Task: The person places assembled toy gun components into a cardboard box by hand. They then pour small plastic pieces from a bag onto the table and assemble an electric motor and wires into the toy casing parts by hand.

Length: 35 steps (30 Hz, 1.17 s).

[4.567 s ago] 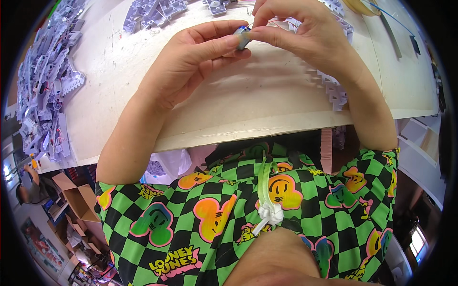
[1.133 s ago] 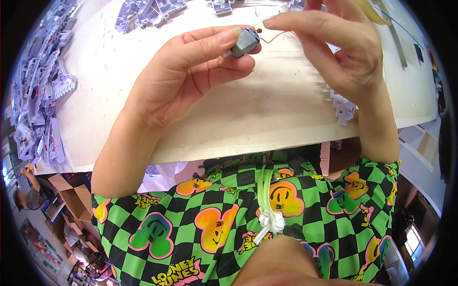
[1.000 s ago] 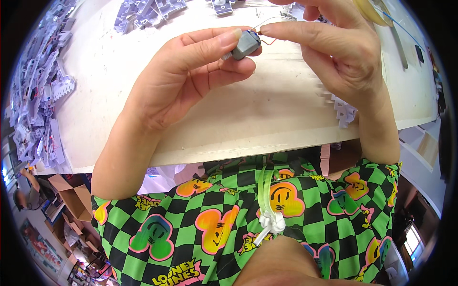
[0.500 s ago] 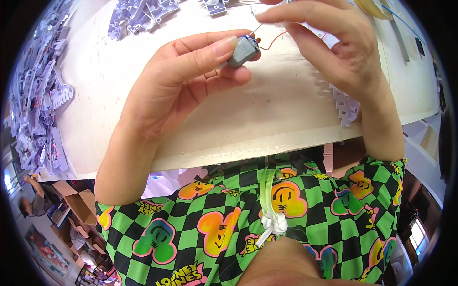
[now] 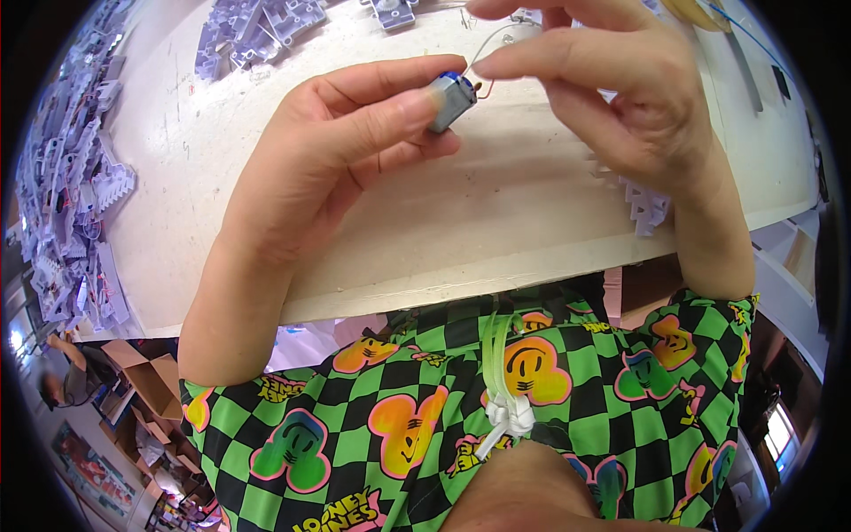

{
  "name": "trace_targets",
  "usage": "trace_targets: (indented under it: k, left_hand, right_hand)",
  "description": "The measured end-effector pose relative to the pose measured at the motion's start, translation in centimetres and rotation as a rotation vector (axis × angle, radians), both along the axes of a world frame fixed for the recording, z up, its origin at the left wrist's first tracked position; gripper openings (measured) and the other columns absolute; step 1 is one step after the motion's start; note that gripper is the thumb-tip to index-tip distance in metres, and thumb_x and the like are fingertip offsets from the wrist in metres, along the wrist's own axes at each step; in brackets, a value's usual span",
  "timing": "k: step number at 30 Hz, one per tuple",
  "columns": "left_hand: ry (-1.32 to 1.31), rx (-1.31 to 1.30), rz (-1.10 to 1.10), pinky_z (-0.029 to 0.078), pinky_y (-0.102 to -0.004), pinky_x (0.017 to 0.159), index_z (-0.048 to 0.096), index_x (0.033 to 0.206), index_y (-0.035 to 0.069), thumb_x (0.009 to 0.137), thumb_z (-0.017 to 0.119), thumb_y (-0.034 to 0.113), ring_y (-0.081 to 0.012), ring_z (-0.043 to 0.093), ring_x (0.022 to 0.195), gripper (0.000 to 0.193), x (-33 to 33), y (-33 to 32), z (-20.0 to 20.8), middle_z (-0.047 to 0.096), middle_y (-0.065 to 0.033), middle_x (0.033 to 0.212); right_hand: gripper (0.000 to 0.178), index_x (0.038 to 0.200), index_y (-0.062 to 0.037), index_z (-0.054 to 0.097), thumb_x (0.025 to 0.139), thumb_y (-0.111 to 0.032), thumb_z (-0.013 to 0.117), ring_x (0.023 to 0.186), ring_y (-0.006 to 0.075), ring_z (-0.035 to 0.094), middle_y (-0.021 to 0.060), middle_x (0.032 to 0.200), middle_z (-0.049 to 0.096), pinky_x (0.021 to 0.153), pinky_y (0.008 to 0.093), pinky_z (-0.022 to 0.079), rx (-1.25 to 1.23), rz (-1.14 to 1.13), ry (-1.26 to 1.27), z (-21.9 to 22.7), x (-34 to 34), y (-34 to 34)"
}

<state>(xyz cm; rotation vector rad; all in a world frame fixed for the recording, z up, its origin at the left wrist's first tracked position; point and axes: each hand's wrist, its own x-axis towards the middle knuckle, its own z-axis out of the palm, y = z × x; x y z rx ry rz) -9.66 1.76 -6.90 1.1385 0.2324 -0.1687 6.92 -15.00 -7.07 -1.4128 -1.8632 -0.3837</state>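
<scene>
Between thumb and fingers, my left hand holds a small silver-grey electric motor with a blue end cap. It is tilted, with the capped end facing up and away from me. From that end a thin white wire loops up to my right hand, and a short stretch of red wire runs behind its index finger. My right thumb and index finger are bent close together around the wires, beside the motor. Those fingers partly hide where the wires run.
Grey-white plastic parts are heaped along the table's left side. More plastic housings lie at the far edge. A toothed plastic piece lies by my right forearm. Cardboard boxes and another person are at lower left.
My right index fingertip has come down close to the motor's capped end. The white wire now bows in a wider loop, and less red wire shows. The motor has turned slightly in my left hand.
</scene>
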Motion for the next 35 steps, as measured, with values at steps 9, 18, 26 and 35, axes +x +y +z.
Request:
trace_targets:
  k: [9,18,26,35]
  left_hand:
    - [-0.146,0.338,0.086,0.049,-0.0266,0.085,0.045,0.127,-0.003,0.078,0.064,-0.001,-0.0140,0.058,0.095,0.053,0.6,0.0,-0.5,0.056,-0.0102,0.111]
    - [-0.133,0.292,-0.012,0.049,-0.0249,0.082,0.038,0.133,-0.001,0.077,0.064,-0.004,-0.0132,0.059,0.094,0.061,0.7,-0.5,-0.3,0.060,-0.0117,0.108]
    - [-0.224,0.721,0.152,0.049,-0.0238,0.078,0.044,0.130,0.002,0.084,0.060,0.004,-0.0106,0.058,0.088,0.049,0.7,1.2,0.5,0.061,-0.0070,0.106]
    - [-0.331,1.600,0.311,0.043,-0.0337,0.085,0.061,0.115,0.010,0.087,0.061,0.016,-0.0191,0.055,0.086,0.029,3.7,6.4,0.5,0.064,-0.0087,0.099]
  right_hand:
    - [0.029,0.105,-0.0096,0.064,0.077,-0.011,0.066,0.092,0.0279,0.059,0.0110,0.097,0.063,0.090,0.0368,0.041,-0.431,-0.157,0.036,2.8,-1.7,-0.3]
    - [0.027,0.094,-0.0138,0.066,0.069,-0.018,0.072,0.088,0.0217,0.054,0.0013,0.090,0.059,0.079,0.0352,0.038,-0.353,-0.115,-0.027,2.1,-1.8,-0.3]
    - [0.016,0.080,-0.0114,0.063,0.070,-0.021,0.071,0.087,0.0197,0.054,0.0016,0.082,0.059,0.076,0.0343,0.036,-0.400,-0.143,0.004,1.6,-1.5,0.2]
    - [0.022,0.092,-0.0101,0.065,0.072,-0.019,0.070,0.090,0.0206,0.054,0.0034,0.087,0.061,0.079,0.0337,0.035,-0.454,-0.171,-0.049,-0.1,-1.1,0.8]
